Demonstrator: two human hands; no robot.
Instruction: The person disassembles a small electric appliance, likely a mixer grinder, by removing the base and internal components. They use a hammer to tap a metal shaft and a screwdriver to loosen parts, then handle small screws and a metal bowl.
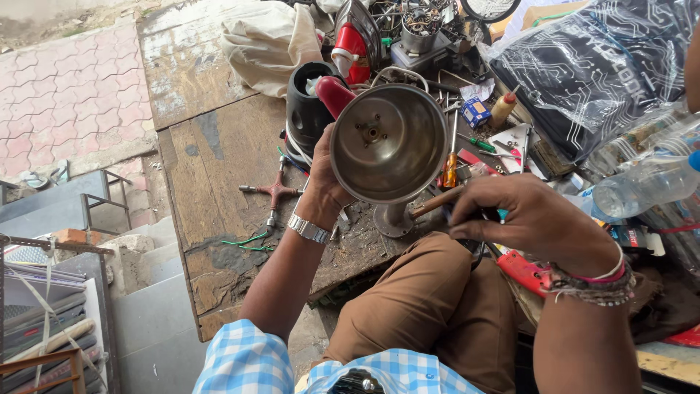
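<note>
My left hand (326,191) grips a round metal jar (389,142) with a red handle (334,95), tilted so its open mouth faces me; a small hub sits at the bottom inside. My right hand (526,219) is closed around a tool with a brown wooden handle (435,202), just right of and below the jar. A metal watch is on my left wrist, and thread bands are on my right wrist. My knee in brown trousers (430,306) lies below both hands.
A worn wooden bench (219,168) carries a black mixer base (306,109), a red cross-shaped wrench (275,191), screwdrivers (450,164), a red tool (525,271), a plastic bottle (642,186), a black plastic bag (605,66) and cluttered parts. Paving lies left of the bench.
</note>
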